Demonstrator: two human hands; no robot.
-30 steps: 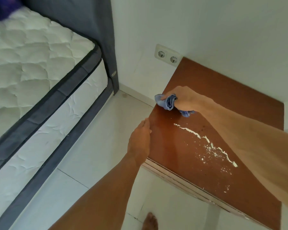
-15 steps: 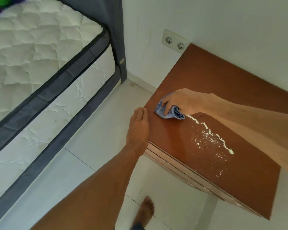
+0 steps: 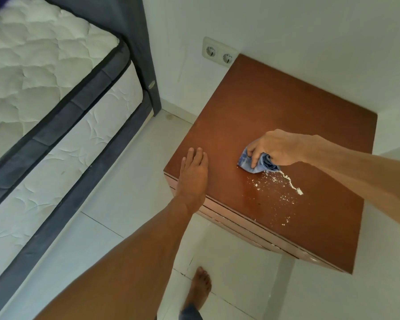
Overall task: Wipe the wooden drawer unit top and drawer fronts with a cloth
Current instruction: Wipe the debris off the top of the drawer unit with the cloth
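Observation:
The wooden drawer unit (image 3: 275, 107) has a reddish-brown top and stands in the corner against white walls. White crumbs and a streak of powder (image 3: 284, 188) lie on the top towards its front right. My right hand (image 3: 275, 148) is closed on a bunched blue cloth (image 3: 255, 163) and presses it onto the top just left of the powder. My left hand (image 3: 193, 176) lies flat, fingers together, on the unit's front left corner and holds nothing. The drawer fronts (image 3: 245, 229) show only as thin pale edges under the top.
A bed with a white quilted mattress (image 3: 44, 77) and a dark grey frame (image 3: 62, 211) stands to the left. A double wall socket (image 3: 218, 54) sits beside the unit's back left corner. White floor tiles (image 3: 125, 176) lie between, with my bare foot (image 3: 200, 287) below.
My right hand has dragged the cloth from the top's left edge rightwards and towards the front, up to the powder streak. My left hand stays on the corner. The view has shifted.

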